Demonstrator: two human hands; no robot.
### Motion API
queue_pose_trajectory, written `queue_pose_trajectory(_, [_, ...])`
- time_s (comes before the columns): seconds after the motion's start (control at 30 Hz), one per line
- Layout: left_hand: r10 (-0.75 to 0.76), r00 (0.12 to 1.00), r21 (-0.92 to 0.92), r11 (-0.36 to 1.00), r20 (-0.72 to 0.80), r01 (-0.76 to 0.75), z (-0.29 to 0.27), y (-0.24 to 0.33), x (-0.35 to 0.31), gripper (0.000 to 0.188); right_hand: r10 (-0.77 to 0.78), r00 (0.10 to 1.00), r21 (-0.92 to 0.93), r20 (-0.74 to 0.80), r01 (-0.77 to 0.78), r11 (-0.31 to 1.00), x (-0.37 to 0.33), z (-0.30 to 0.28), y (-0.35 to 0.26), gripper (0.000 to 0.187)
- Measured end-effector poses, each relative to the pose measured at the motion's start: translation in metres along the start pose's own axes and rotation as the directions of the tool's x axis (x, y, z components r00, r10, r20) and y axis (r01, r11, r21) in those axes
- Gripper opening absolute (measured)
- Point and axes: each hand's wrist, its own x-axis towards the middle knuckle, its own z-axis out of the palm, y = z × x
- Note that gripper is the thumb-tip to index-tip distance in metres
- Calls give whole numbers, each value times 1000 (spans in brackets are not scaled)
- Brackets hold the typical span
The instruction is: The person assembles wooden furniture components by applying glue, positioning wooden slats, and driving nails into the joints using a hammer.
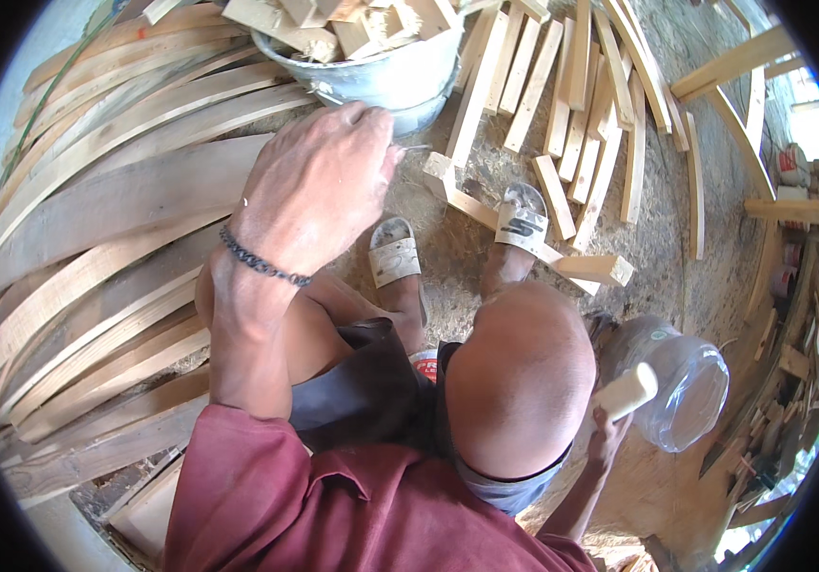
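Note:
My left hand [319, 181] is raised in front of me, closed in a pinch. From its fingertips sticks a thin metal piece [417, 147] that looks like a nail. Low at the right, beside my knee, my right hand [607, 434] grips a pale wooden cylinder [626, 393]; whether it is a handle end or a mallet head I cannot tell. On the floor lies a wooden strip [474, 206] under my sandalled right foot [521, 219]. A wood block stands at its far end [440, 173], another wood block [600, 270] at its near right end.
A grey bucket [385, 86] heaped with wood offcuts [357, 33] stands ahead. Long curved boards [133, 181] are stacked along the left. Several short wooden pieces [562, 105] lie across the floor ahead right. A clear plastic bottle [671, 381] is beside my right hand.

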Motion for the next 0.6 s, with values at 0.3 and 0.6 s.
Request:
queue_pose_trajectory(0.3, [-235, 941, -66, 964, 244, 258, 36, -78, 13, 24, -674, 641, 857, 367, 50, 514, 139, 168, -225, 59])
queue_pose_trajectory(0.6, [-156, 953, -120, 974, 260, 193, 38, -90, 30, 28, -694, 483, 332, 534, 635, 697, 135, 354, -262, 46])
